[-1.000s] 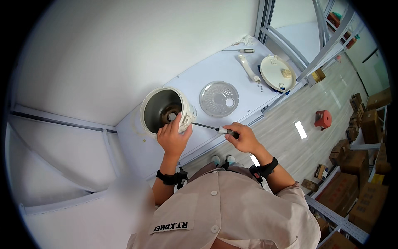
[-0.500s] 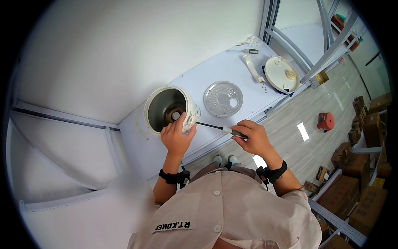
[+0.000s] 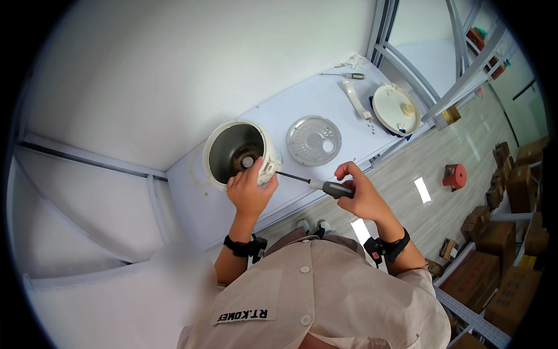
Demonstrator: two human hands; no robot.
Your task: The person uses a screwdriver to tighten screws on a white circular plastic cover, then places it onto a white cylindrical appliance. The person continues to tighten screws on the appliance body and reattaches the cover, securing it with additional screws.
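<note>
A white rice cooker body (image 3: 270, 142) lies tilted on the table, its open mouth showing a grey metal inside. My left hand (image 3: 249, 189) grips its rim near the latch, fingers over the edge and thumb outside. A screwdriver (image 3: 334, 188) with a grey and white handle points at the outer side of the body, just below the rim. Its tip meets that side close to my left thumb; the exact contact is too small to see. Around the handle's back end is my right hand (image 3: 366, 195), loosely holding it, with the index finger lifted off and the thumb beneath.
Right of the body lies a round perforated metal plate (image 3: 314, 141). Farther right are a white handle-shaped strip (image 3: 356, 100), several small screws (image 3: 372, 127), a round cream lid (image 3: 395, 109) and another screwdriver (image 3: 351, 75). A red stool (image 3: 454, 176) stands on the floor beyond the table.
My right hand has loosened its fingers and shifted slightly right and back along the screwdriver handle. The left hand keeps its hold on the rice cooker body.
</note>
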